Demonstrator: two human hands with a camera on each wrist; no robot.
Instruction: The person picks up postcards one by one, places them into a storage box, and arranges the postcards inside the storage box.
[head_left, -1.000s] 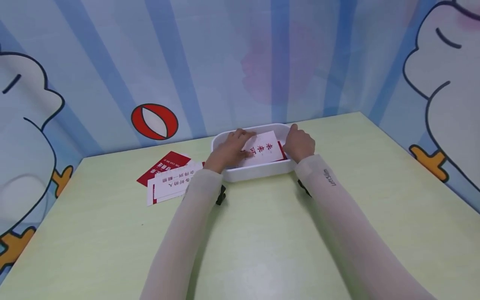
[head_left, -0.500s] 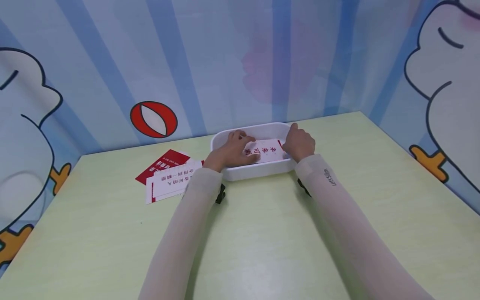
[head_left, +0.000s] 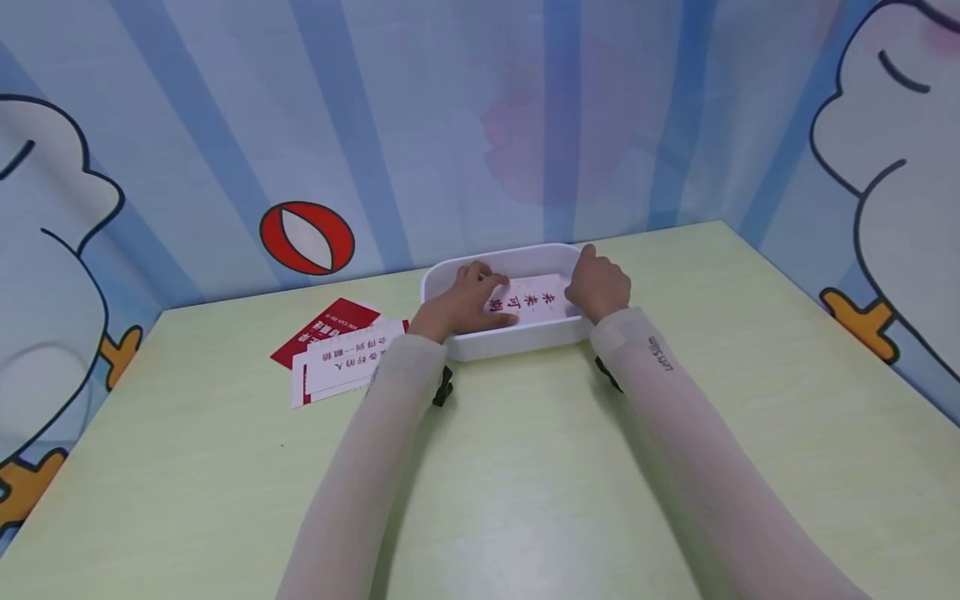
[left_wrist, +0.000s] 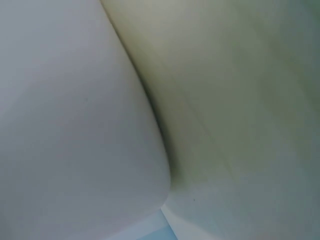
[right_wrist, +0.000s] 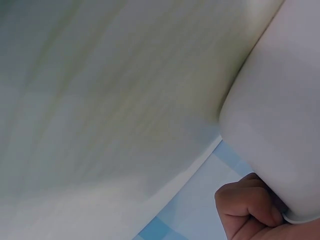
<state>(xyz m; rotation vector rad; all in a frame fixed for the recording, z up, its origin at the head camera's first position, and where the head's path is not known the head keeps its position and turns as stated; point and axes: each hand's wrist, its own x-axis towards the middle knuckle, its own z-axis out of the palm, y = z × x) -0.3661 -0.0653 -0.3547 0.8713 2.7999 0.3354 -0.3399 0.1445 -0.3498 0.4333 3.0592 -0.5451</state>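
A white tray [head_left: 517, 339] stands at the table's far middle; its wall [left_wrist: 75, 125] fills the left wrist view. Flat inside it lies a white card [head_left: 534, 298] printed with red characters. My left hand [head_left: 467, 302] rests on the card's left part, its fingers spread over it. My right hand [head_left: 597, 287] is at the tray's right end, fingers curled at the rim. In the right wrist view those curled fingers [right_wrist: 247, 210] sit against the tray's outer wall [right_wrist: 280, 125].
A loose pile of red and white cards [head_left: 337, 350] lies on the pale green table [head_left: 525, 467], left of the tray. Blue-striped cartoon walls close in the table at the back and on both sides.
The card stood tilted up between both hands a second ago; it has dropped flat into the tray. Both hands stayed where they were.
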